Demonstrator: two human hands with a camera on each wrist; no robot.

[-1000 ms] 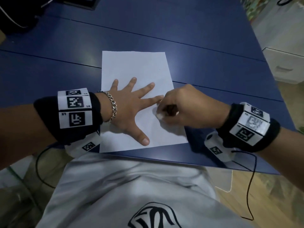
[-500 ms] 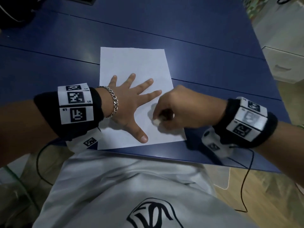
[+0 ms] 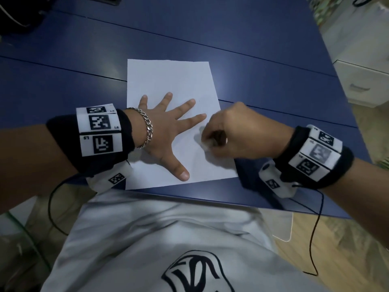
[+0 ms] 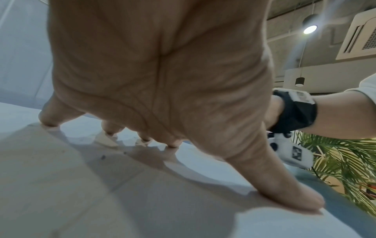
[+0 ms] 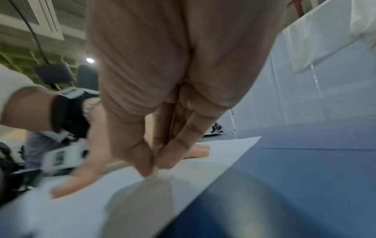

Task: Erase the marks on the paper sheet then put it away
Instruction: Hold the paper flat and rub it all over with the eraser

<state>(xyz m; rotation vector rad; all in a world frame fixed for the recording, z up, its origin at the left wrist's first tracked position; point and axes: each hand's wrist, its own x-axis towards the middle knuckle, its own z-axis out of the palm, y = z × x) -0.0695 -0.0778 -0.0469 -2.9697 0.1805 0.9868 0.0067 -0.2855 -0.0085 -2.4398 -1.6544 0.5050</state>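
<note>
A white paper sheet (image 3: 168,81) lies on the blue table (image 3: 273,70), near its front edge. My left hand (image 3: 168,131) lies flat on the sheet with fingers spread, pressing it down; the left wrist view shows its fingertips (image 4: 48,122) and thumb on the paper (image 4: 81,185). My right hand (image 3: 231,133) sits at the sheet's right side and pinches a small white eraser (image 3: 207,144) against the paper. In the right wrist view, thumb and fingers (image 5: 177,148) clamp the eraser (image 5: 155,167) on the sheet (image 5: 213,153). No marks are plainly legible.
The table's near edge (image 3: 252,203) is just below the sheet, with my white shirt (image 3: 168,239) under it. A white drawer unit (image 3: 362,85) stands to the right. Dark objects (image 3: 16,13) sit at the far left corner. Cables hang from both wristbands.
My right hand has rubbed the eraser back and forth over the sheet's right part, a little nearer, then back up. The left hand stays pressed on the paper.
</note>
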